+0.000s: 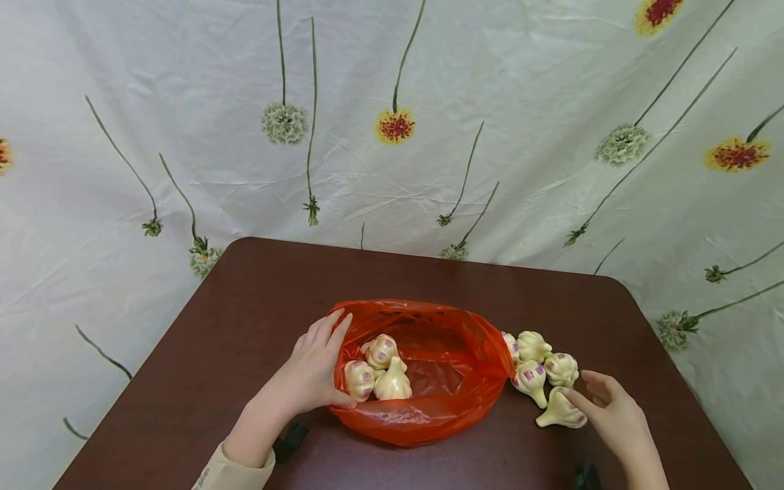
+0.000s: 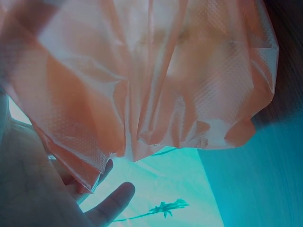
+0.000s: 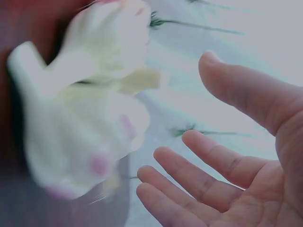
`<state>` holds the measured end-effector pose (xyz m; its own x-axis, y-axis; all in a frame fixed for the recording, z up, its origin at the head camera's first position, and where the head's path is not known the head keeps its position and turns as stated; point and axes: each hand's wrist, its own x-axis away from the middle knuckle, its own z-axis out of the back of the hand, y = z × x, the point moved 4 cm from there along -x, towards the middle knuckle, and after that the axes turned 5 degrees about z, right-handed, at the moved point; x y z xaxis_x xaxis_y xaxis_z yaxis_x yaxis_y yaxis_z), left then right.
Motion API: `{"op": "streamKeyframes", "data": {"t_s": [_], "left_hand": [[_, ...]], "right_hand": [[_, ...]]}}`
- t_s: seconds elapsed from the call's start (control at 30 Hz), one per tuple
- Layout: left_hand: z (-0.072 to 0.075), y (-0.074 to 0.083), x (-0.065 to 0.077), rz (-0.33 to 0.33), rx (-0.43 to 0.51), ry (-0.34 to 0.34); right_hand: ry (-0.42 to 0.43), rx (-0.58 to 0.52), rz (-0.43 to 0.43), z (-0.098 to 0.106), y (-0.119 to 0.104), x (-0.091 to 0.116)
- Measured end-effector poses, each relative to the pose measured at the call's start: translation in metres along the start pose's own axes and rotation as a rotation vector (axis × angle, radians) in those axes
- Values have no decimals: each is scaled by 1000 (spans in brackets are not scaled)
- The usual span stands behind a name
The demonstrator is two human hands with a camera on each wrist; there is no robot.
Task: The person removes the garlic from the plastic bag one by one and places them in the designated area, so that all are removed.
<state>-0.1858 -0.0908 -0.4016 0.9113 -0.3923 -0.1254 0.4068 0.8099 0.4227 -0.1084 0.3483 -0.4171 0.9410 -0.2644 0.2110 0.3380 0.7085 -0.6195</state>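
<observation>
- Gripping the left rim of the red bag point(image 1: 422, 420) is the left hand point(image 1: 314, 371); its thumb lies at the near edge, its fingers at the far edge, spread well apart from the thumb.
- The red bag rests near the middle of the counter point(image 1: 275, 286), its wide mouth facing up. The film is thin and creased in the left wrist view.
- Inside the red bag, at its left end close to the left hand, three garlic bulbs point(image 1: 394, 384) sit together, cream with purple marks on some.
- To the right of the red bag, five loose bulbs point(image 1: 562, 371) lie grouped on the counter, one partly hidden behind the film.
- The right hand point(image 1: 618, 418) is just beside the loose bulbs, thumb and fingers parted, palm holding nothing. The bulbs are blurred in the right wrist view.
- A pale sleeve point(image 1: 235, 469) covers the left forearm.
- Behind the counter hangs a light cloth point(image 1: 343, 68) printed with long-stemmed flowers.
</observation>
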Motion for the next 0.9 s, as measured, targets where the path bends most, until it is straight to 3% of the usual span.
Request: {"op": "streamKeyframes", "data": {"t_s": [0.33,0.53,0.9], "left_hand": [[1,1,-1,6,-1,-7],[2,2,-1,11,-3,-13],[3,2,-2,13,-17,12]], "right_hand": [[38,-66,149,2,-47,9],[74,-104,315,-6,-82,9],[32,-181,502,-21,-139,6]]}}
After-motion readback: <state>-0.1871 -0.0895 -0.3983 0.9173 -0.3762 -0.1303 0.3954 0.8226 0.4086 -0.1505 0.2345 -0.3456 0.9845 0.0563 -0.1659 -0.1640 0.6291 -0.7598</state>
